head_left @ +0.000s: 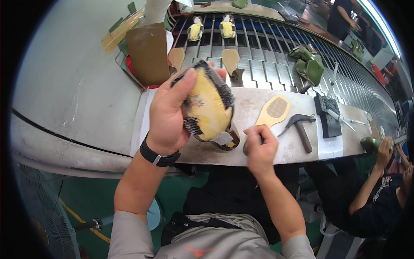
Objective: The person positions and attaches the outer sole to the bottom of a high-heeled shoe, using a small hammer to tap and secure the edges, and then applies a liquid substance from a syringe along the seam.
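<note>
My left hand [170, 110], with a black watch on the wrist, grips a lasted shoe [207, 103] turned bottom up. Its underside is yellow, with dark bristly, gathered edges, and a brown, glossy end with a pale patch points toward me. To the right of it, my right hand [261, 149] is closed in a fist around a dark-handled tool [246, 150]. Most of that tool is hidden by the fingers. A beige sole [274, 110] lies just beyond the right fist, and a hammer [301, 129] with a curved dark head rests beside it.
Slender white tools [340, 118] lean on a black block [328, 116] at the right. Beyond the worktop [250, 99] runs a roller conveyor [258, 64] carrying two yellow-bottomed shoes [227, 28], tan soles [230, 59] and green lasts [309, 69]. A co-worker's hands [385, 153] are at far right.
</note>
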